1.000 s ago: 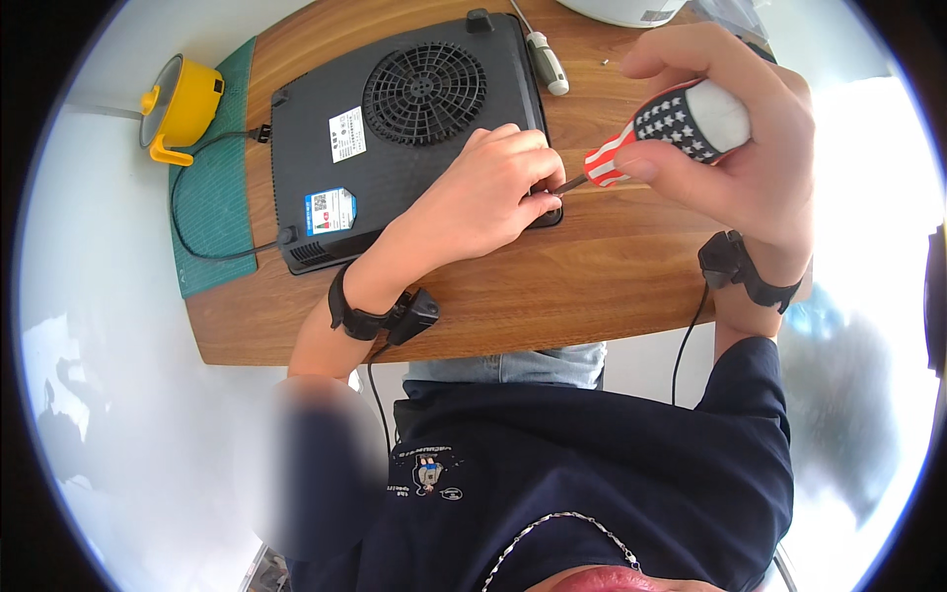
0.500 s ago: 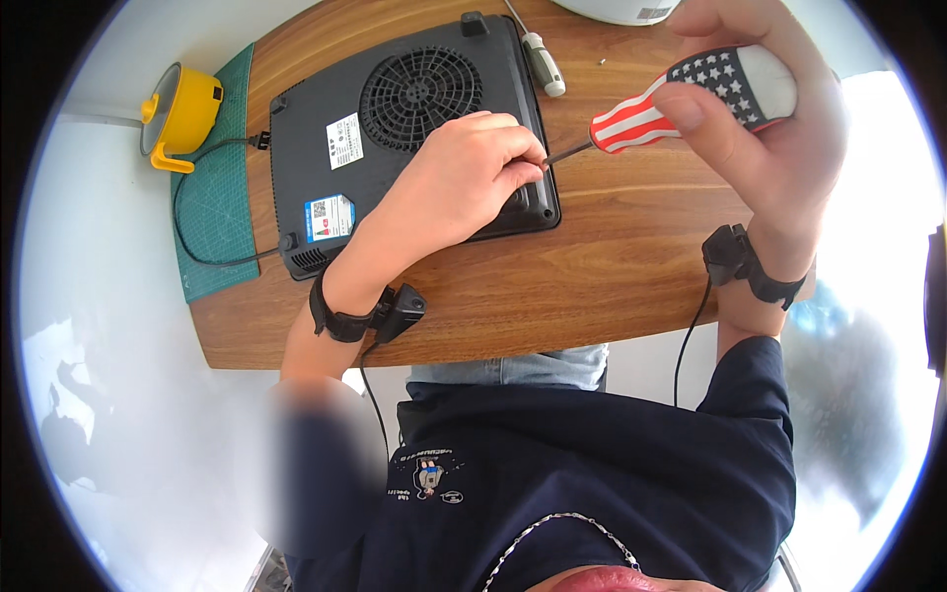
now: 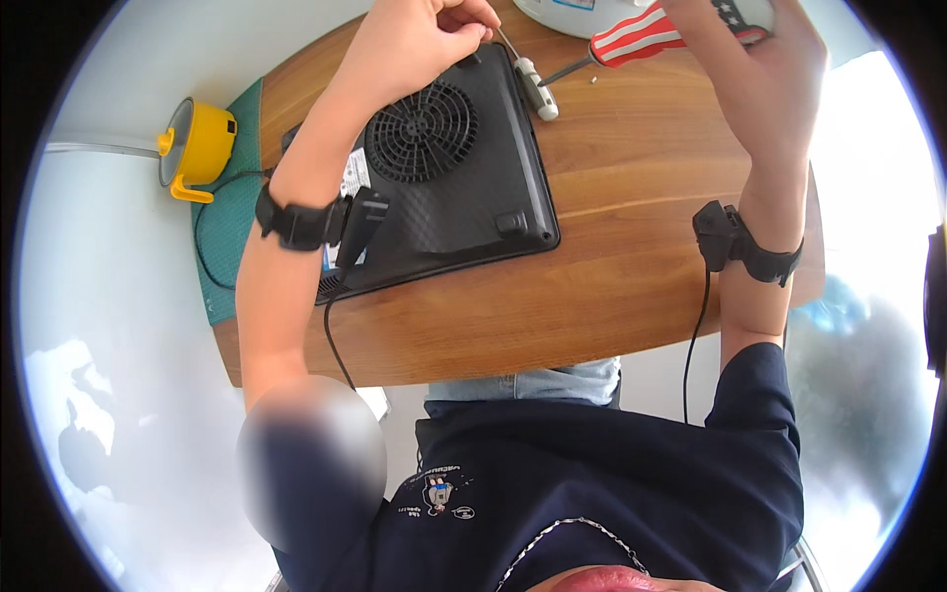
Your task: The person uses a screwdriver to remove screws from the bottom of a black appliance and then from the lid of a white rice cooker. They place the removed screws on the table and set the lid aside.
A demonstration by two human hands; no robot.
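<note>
A flat black induction cooker (image 3: 464, 207) lies underside up on the wooden table, its round fan grille (image 3: 422, 130) showing. My left hand (image 3: 414, 49) is over its far edge, thumb and fingers pinched beside the shaft of a grey-and-white screwdriver (image 3: 536, 89). What the pinch holds, if anything, is too small to make out. My right hand (image 3: 760, 84) grips a screwdriver with a red-and-white striped, starred handle (image 3: 636, 39). Its shaft points left and down, its tip by the grey-and-white screwdriver's handle. The upper part of my right hand is cut off by the frame.
A yellow electric pot (image 3: 205, 143) stands on a green cutting mat (image 3: 225, 266) at the left, by the cooker's black cord. A white round appliance (image 3: 562, 15) is at the far edge. A tiny light-coloured piece (image 3: 593, 81) lies on the wooden table (image 3: 641, 247).
My left hand has moved from the cooker's near right corner up to its far edge. My right hand, still holding the striped screwdriver, has shifted farther away, its tip leaving that corner.
</note>
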